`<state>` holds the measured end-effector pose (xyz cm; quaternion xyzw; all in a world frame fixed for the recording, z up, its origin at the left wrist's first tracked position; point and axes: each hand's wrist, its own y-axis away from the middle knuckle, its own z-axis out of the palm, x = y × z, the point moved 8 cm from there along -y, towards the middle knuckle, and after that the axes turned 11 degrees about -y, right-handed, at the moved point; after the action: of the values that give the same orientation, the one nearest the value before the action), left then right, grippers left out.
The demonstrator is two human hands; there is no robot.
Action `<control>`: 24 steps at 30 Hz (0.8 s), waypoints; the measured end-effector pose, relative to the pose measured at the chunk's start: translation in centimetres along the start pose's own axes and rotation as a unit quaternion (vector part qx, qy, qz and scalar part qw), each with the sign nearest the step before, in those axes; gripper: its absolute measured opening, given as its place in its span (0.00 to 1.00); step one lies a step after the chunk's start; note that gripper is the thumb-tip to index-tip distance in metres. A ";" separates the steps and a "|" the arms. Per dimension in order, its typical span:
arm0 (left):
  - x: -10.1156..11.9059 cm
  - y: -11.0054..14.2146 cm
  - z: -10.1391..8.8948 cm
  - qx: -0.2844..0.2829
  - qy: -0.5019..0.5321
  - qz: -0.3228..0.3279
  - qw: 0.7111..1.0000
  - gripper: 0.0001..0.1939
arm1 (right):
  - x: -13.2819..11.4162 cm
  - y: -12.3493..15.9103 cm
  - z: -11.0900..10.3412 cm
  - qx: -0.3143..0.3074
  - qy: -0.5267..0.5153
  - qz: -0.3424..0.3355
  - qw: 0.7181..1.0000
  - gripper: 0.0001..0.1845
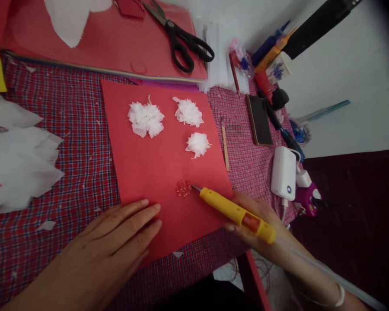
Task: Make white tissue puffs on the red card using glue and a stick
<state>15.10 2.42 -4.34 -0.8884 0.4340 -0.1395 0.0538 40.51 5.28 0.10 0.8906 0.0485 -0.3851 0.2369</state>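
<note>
Glue gun (227,205) clamped in right hand (265,249), tip at clear glue (183,188); left hand (113,242), fingers slightly apart, covers near-left corner of red paper (149,168).

Light: soft, dim | glints: clear glue (183,188) | upper-right corner: black | edges: stretched, soft
</note>
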 end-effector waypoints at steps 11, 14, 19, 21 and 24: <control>-0.2 -1.2 -1.2 0.036 0.008 0.012 0.999 0.19 | 0.1 4.4 -5.3 0.143 -0.157 -0.032 0.977 0.12; -0.9 -0.5 -0.3 0.024 -0.009 0.007 1.000 0.21 | 1.2 6.4 -7.5 0.228 -0.190 -0.021 0.955 0.14; -2.4 -0.3 0.5 0.051 -0.003 0.048 0.998 0.25 | 1.2 11.0 -13.4 0.362 -0.169 -0.014 0.917 0.10; -2.7 -0.6 0.3 0.067 0.002 0.060 0.996 0.25 | 1.5 12.4 -16.3 0.411 -0.088 0.028 0.907 0.12; -2.7 -0.8 0.0 0.086 -0.013 0.071 0.994 0.26 | 3.0 12.6 -20.5 0.440 0.186 0.188 0.858 0.17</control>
<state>14.19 5.04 -4.72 -0.8492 0.4818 -0.1601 0.1451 59.58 3.30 14.97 0.9494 -0.2509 -0.1420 -0.1249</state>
